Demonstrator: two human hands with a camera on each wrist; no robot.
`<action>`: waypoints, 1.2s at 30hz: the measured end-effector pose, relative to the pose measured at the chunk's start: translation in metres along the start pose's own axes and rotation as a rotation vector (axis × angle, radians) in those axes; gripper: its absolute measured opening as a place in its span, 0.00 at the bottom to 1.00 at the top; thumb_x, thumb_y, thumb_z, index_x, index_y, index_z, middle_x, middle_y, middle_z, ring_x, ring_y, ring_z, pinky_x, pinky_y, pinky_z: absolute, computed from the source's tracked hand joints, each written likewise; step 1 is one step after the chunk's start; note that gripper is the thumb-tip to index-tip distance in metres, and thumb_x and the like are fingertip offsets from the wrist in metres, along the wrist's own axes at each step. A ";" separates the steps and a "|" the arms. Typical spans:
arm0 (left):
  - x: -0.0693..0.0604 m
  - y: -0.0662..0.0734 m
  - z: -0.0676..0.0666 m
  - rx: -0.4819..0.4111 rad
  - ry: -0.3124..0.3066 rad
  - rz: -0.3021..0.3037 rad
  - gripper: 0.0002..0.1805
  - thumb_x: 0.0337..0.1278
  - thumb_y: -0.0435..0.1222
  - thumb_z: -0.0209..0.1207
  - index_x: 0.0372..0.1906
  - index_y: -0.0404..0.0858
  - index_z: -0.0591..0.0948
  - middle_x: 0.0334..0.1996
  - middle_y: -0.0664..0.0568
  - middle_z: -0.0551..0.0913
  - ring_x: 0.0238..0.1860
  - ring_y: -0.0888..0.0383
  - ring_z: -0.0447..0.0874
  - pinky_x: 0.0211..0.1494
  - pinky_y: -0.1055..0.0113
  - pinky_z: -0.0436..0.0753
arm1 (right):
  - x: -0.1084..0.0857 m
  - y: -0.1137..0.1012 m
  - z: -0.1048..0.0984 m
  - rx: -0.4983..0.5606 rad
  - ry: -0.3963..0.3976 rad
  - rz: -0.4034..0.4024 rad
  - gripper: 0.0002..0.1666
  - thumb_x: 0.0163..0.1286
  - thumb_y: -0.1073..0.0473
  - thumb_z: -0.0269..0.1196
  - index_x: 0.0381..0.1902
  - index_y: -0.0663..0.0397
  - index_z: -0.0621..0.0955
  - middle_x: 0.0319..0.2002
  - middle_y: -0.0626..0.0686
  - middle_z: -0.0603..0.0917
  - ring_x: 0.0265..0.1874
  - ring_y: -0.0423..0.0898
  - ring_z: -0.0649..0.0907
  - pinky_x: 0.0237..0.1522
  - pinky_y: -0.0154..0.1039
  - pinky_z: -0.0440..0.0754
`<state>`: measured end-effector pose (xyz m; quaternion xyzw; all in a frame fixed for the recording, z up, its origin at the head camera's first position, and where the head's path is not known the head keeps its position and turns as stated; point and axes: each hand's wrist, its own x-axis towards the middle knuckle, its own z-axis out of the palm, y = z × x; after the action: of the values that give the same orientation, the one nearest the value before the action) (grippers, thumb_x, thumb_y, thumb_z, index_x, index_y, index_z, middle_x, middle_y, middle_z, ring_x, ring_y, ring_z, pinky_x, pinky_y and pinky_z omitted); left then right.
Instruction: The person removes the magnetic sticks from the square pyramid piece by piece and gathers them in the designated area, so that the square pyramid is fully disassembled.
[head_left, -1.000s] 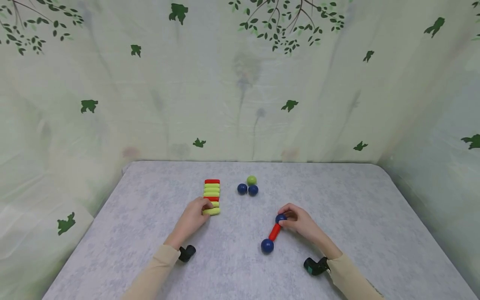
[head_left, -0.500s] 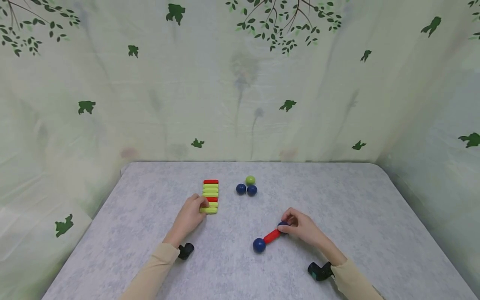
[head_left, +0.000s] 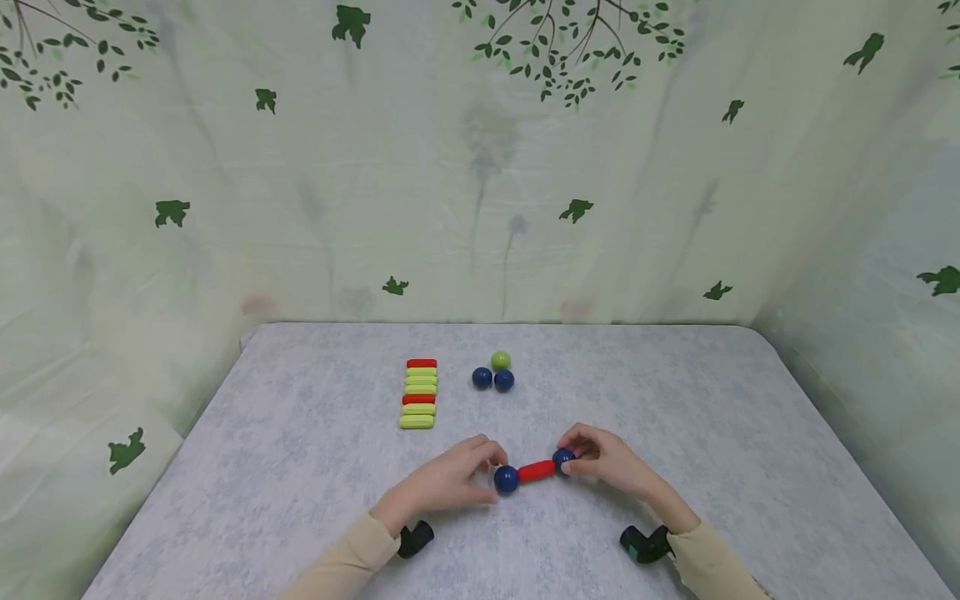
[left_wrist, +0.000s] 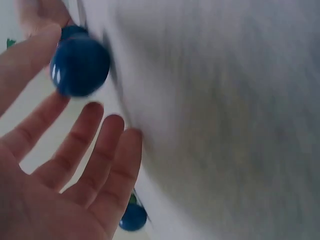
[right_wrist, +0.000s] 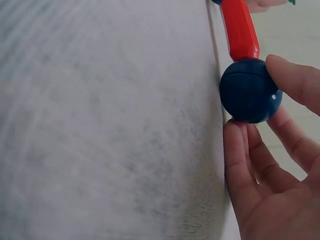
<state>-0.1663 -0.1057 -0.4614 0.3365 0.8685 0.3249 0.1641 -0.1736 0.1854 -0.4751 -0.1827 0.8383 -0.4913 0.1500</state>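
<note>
A red rod (head_left: pixel 537 472) joins two dark blue balls on the table in the head view. My right hand (head_left: pixel 617 464) pinches the right-hand ball (right_wrist: pixel 251 91) between thumb and fingers, as the right wrist view confirms. Around the left-hand ball (head_left: pixel 506 479) my left hand (head_left: pixel 448 479) spreads its thumb and fingers. In the left wrist view that ball (left_wrist: pixel 80 66) lies between the thumb and index finger, the other fingers extended; whether they touch it I cannot tell.
Several yellow-green and red rods (head_left: pixel 418 399) lie in a column at the back left. Beyond the joined piece sit two blue balls (head_left: pixel 482 378) and a green ball (head_left: pixel 500 360). A patterned cloth backdrop (head_left: pixel 420 167) rises behind the grey table (head_left: pixel 675 392).
My left hand has left the rod column and moved right and nearer to the left blue ball. The joined piece has turned in my right hand to lie nearly sideways.
</note>
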 end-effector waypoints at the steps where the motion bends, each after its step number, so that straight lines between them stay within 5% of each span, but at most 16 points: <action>1: 0.002 0.003 0.004 0.025 0.001 -0.012 0.19 0.54 0.42 0.67 0.49 0.49 0.75 0.43 0.62 0.74 0.45 0.62 0.73 0.49 0.67 0.76 | 0.000 0.000 0.000 0.006 0.001 0.001 0.15 0.62 0.61 0.67 0.45 0.60 0.78 0.42 0.53 0.79 0.40 0.49 0.77 0.41 0.38 0.76; 8: 0.013 0.013 0.015 0.222 0.044 0.026 0.15 0.56 0.37 0.66 0.47 0.48 0.76 0.41 0.61 0.75 0.40 0.65 0.71 0.47 0.70 0.76 | -0.002 0.002 0.002 0.060 -0.017 0.004 0.16 0.59 0.57 0.70 0.42 0.57 0.78 0.42 0.53 0.79 0.41 0.49 0.78 0.42 0.40 0.77; 15: 0.011 0.008 0.008 0.209 0.040 0.064 0.13 0.60 0.32 0.60 0.49 0.47 0.79 0.46 0.58 0.76 0.46 0.62 0.72 0.52 0.67 0.75 | -0.001 0.001 0.003 0.089 -0.071 -0.001 0.15 0.60 0.59 0.70 0.41 0.59 0.78 0.41 0.54 0.79 0.40 0.50 0.78 0.40 0.38 0.77; 19: 0.015 0.000 0.003 0.114 0.129 0.011 0.16 0.60 0.32 0.60 0.53 0.44 0.78 0.48 0.56 0.77 0.46 0.60 0.73 0.50 0.65 0.75 | 0.000 0.000 0.003 0.075 -0.077 0.007 0.14 0.61 0.58 0.69 0.40 0.58 0.78 0.40 0.53 0.79 0.39 0.49 0.78 0.39 0.38 0.76; 27: 0.044 -0.016 -0.008 -0.030 0.440 -0.092 0.17 0.54 0.29 0.65 0.50 0.39 0.78 0.45 0.50 0.74 0.41 0.56 0.77 0.45 0.64 0.79 | 0.000 0.002 0.002 0.074 -0.080 -0.010 0.15 0.61 0.58 0.69 0.40 0.59 0.78 0.40 0.53 0.79 0.38 0.47 0.78 0.38 0.36 0.76; 32: 0.063 -0.021 -0.009 0.002 0.493 -0.217 0.14 0.57 0.31 0.64 0.48 0.41 0.78 0.44 0.49 0.74 0.37 0.56 0.74 0.42 0.64 0.77 | 0.001 0.004 0.003 0.087 -0.089 -0.002 0.14 0.61 0.58 0.69 0.40 0.58 0.77 0.41 0.53 0.79 0.39 0.49 0.78 0.38 0.37 0.76; 36: 0.073 -0.020 -0.009 0.056 0.501 -0.255 0.14 0.58 0.33 0.63 0.49 0.40 0.77 0.46 0.48 0.75 0.42 0.54 0.76 0.48 0.61 0.78 | 0.001 0.005 0.002 0.092 -0.090 0.000 0.14 0.61 0.58 0.68 0.41 0.59 0.77 0.40 0.54 0.79 0.39 0.50 0.77 0.38 0.38 0.76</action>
<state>-0.2333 -0.0709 -0.4731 0.1380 0.9261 0.3503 -0.0254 -0.1744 0.1852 -0.4805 -0.1973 0.8073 -0.5205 0.1958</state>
